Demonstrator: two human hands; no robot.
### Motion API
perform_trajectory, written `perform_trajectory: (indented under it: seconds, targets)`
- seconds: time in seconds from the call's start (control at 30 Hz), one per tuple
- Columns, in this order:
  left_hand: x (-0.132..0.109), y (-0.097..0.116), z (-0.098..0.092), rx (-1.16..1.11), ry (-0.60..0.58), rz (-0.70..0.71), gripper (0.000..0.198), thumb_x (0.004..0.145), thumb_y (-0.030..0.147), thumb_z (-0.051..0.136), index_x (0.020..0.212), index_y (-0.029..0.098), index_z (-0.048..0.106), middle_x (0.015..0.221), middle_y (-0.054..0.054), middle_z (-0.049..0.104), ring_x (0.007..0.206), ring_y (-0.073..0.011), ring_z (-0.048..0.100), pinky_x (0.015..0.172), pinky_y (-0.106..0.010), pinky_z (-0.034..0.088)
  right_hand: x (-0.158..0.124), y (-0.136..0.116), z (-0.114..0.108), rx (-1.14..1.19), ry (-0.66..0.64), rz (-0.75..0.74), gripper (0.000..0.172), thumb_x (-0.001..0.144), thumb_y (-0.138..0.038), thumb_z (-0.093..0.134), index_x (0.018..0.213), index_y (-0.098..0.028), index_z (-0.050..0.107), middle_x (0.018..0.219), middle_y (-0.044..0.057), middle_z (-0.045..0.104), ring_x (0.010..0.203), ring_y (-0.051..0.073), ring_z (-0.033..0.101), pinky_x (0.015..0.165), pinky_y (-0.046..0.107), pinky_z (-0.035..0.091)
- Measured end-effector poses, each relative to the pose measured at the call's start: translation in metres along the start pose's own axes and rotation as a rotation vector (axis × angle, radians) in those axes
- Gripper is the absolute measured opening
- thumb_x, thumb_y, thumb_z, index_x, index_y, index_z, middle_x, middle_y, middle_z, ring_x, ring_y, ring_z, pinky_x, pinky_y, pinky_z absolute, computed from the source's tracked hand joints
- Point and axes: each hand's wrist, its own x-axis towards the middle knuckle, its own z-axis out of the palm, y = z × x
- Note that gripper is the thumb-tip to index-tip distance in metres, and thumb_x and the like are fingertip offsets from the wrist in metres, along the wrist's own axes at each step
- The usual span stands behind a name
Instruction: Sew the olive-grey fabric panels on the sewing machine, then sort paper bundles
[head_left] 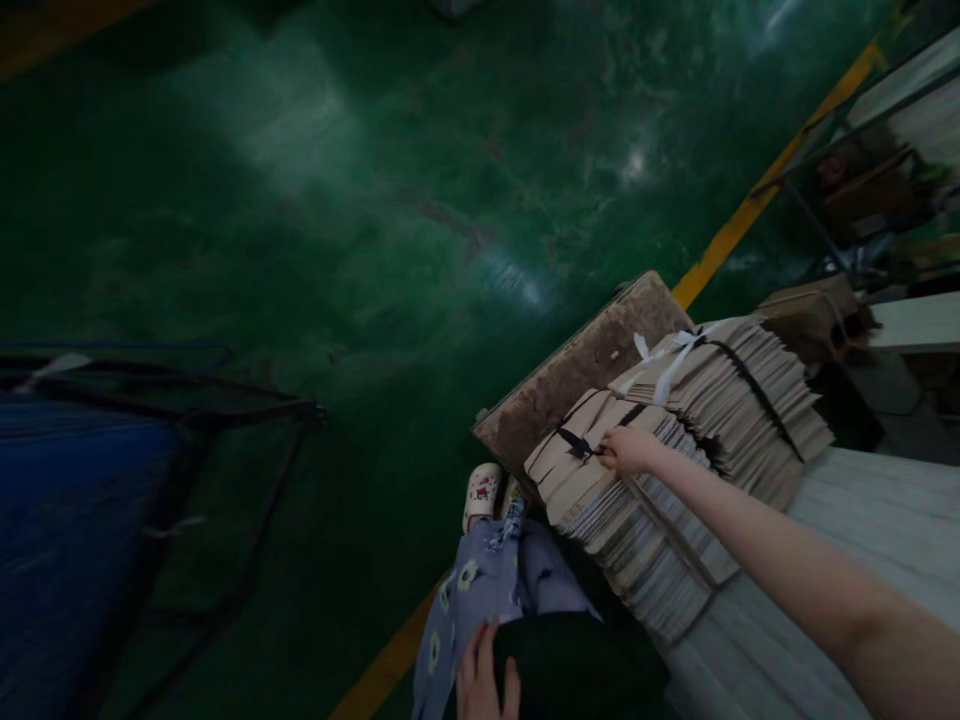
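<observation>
Our right hand [627, 450] pinched the black strap [577, 443] on a stack of cardboard [645, 530]; left hand [484, 677] lay spread against dark clothing [562, 665].

Green floor [360, 200], lavender floral trousers [480, 585]

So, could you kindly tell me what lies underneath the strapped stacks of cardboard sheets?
A scuffed wooden board shows beyond the strapped stacks; they cover the rest of it, so its middle cannot be seen.
</observation>
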Motion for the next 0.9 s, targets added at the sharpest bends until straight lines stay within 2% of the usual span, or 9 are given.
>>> perform_trajectory:
  seconds: [0.07,0.13,0.23,0.33,0.4,0.5,0.63,0.77,0.9]
  targets:
    - [0.053,0.021,-0.012,-0.212,0.001,0.084,0.046,0.095,0.031,0.036,0.138,0.023,0.048,0.142,-0.006,0.050,0.133,-0.0216,0.045,0.112,-0.041,0.038,0.019,0.014,0.003,-0.005,-0.052,-0.032,0.030,0.084,-0.029,0.051,0.104,-0.027,0.073,0.111,0.007,0.070,0.106,0.024,0.062,0.091,0.034,0.042]
    - [0.113,0.052,-0.015,-0.318,-0.022,0.174,0.042,0.096,0.030,0.034,0.133,0.022,0.053,0.138,-0.007,0.055,0.130,-0.0205,0.048,0.112,-0.041,0.037,0.036,0.025,0.007,-0.009,-0.088,-0.040,0.032,0.081,-0.021,0.051,0.105,-0.026,0.073,0.112,0.006,0.070,0.107,0.024,0.061,0.091,0.033,0.041]
    - [0.194,0.102,0.005,-0.333,-0.119,0.355,0.044,0.096,0.023,0.032,0.134,0.017,0.051,0.140,-0.009,0.052,0.131,-0.0184,0.046,0.114,-0.037,0.034,0.055,0.035,0.011,0.011,-0.132,-0.076,0.028,0.082,-0.025,0.054,0.102,-0.027,0.073,0.113,0.005,0.069,0.109,0.025,0.059,0.091,0.034,0.040]
    - [0.241,0.142,0.035,-0.325,-0.206,0.448,0.038,0.092,0.021,0.040,0.121,0.023,0.063,0.130,-0.005,0.060,0.121,-0.0172,0.052,0.109,-0.031,0.038,0.062,0.036,0.015,0.061,-0.176,-0.151,0.024,0.084,-0.036,0.056,0.102,-0.032,0.072,0.113,-0.001,0.068,0.106,0.022,0.060,0.090,0.031,0.040]
    - [0.254,0.156,0.050,-0.300,-0.227,0.466,0.037,0.089,0.021,0.045,0.120,0.026,0.064,0.122,-0.005,0.062,0.115,-0.0195,0.054,0.105,-0.033,0.041,0.067,0.033,0.018,0.071,-0.184,-0.161,0.027,0.083,-0.043,0.059,0.103,-0.030,0.071,0.111,0.002,0.067,0.106,0.024,0.059,0.089,0.032,0.041]
    - [0.258,0.163,0.061,-0.262,-0.202,0.423,0.043,0.088,0.022,0.045,0.129,0.024,0.058,0.121,-0.008,0.058,0.113,-0.0240,0.053,0.101,-0.037,0.041,0.079,0.027,0.026,0.068,-0.191,-0.166,0.038,0.078,-0.045,0.065,0.109,-0.023,0.068,0.106,0.008,0.064,0.100,0.027,0.059,0.083,0.034,0.043]
    - [0.258,0.160,0.062,-0.231,-0.224,0.442,0.053,0.088,0.018,0.042,0.140,0.025,0.043,0.119,-0.007,0.060,0.108,-0.0217,0.055,0.098,-0.033,0.042,0.093,0.026,0.028,0.107,-0.274,-0.323,0.025,0.083,-0.022,0.054,0.103,-0.024,0.069,0.102,0.005,0.062,0.090,0.018,0.060,0.081,0.027,0.042]
    - [0.258,0.162,0.059,-0.181,-0.256,0.474,0.043,0.087,0.018,0.042,0.128,0.025,0.053,0.107,-0.007,0.062,0.101,-0.0227,0.057,0.091,-0.034,0.044,0.096,0.030,0.025,0.121,-0.314,-0.454,0.027,0.079,-0.010,0.048,0.096,-0.019,0.067,0.097,0.005,0.060,0.085,0.016,0.056,0.081,0.026,0.041]
    - [0.253,0.163,0.056,-0.171,-0.217,0.475,0.034,0.085,0.018,0.044,0.116,0.021,0.058,0.117,-0.009,0.057,0.113,-0.0244,0.050,0.100,-0.036,0.039,0.098,0.029,0.028,0.102,-0.284,-0.482,0.021,0.074,-0.009,0.051,0.086,-0.017,0.066,0.089,0.004,0.059,0.083,0.018,0.054,0.079,0.028,0.041]
